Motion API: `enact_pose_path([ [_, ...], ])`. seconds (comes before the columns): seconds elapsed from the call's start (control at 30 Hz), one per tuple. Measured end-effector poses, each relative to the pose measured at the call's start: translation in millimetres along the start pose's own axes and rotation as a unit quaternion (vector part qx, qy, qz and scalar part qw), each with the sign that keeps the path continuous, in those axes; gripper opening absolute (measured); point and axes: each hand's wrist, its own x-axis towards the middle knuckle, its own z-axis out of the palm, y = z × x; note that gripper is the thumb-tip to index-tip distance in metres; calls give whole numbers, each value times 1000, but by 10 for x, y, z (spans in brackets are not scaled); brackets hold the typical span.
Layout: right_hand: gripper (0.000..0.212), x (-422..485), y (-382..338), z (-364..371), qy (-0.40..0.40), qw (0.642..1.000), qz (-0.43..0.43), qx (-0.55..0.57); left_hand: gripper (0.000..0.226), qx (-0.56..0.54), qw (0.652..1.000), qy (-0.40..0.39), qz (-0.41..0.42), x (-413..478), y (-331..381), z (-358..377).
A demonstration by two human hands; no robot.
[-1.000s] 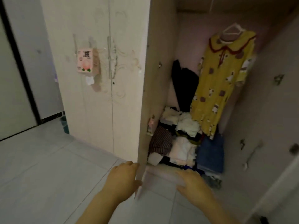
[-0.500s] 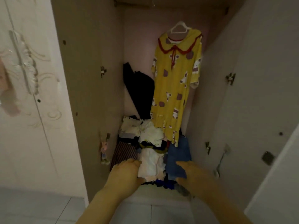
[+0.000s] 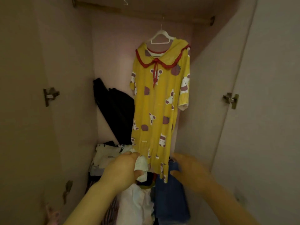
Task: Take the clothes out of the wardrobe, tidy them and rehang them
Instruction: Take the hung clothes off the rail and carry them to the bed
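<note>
A yellow dress [image 3: 158, 111] with a red collar and cartoon prints hangs on a white hanger [image 3: 160, 38] from the wardrobe rail [image 3: 142, 13]. Under it lies a heap of folded clothes [image 3: 136, 203]: white, striped and dark pieces, with blue denim [image 3: 170, 197] at the right. A black garment [image 3: 116, 111] leans against the back wall. My left hand [image 3: 121, 170] reaches into the heap, fingers around a white piece [image 3: 141, 164] near the dress hem. My right hand [image 3: 190, 171] hovers open just right of the hem, above the denim.
The wardrobe's side walls close in left and right, with metal hinges [image 3: 50, 95] [image 3: 231, 99] on each. The open door [image 3: 276, 111] stands at the right. A bare hanger hook [image 3: 125, 1] hangs on the rail at the top left.
The view has closed in on the wardrobe interior and tilted up. Both hands have risen from the front of the heap to the dress hem; the left now touches a white piece.
</note>
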Motion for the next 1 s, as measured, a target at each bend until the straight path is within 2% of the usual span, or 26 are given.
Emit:
enact_pose_path([
  [0.07, 37, 391, 145, -65, 15, 1000, -20, 17, 61, 8, 1000, 26, -4, 381, -58, -66],
  [0.23, 60, 1352, 480, -273, 46, 998, -31, -17, 63, 15, 996, 78, -28, 1290, -107, -291],
  [0.37, 62, 2132, 607, -535, 59, 995, -53, -56, 64, -12, 990, 139, -35, 1928, -196, -461],
  [0.5, 60, 2775, 618, -848, 123, 986, -80, -85, 64, -17, 980, 196, -19, 2527, -369, -656],
  [0.6, 59, 3225, 584, -1097, 170, 974, -96, -114, 60, -35, 968, 248, 12, 3007, -485, -832],
  [0.83, 56, 4271, 444, -1673, 241, 947, -94, -190, 61, -35, 947, 306, 89, 4172, -675, -1403],
  [0.9, 54, 4526, 409, -1825, 277, 932, -101, -211, 60, -49, 937, 329, 104, 4464, -736, -1575],
  [1.0, 50, 4818, 400, -2051, 353, 891, -106, -264, 61, -59, 922, 362, 123, 4837, -805, -1753],
])
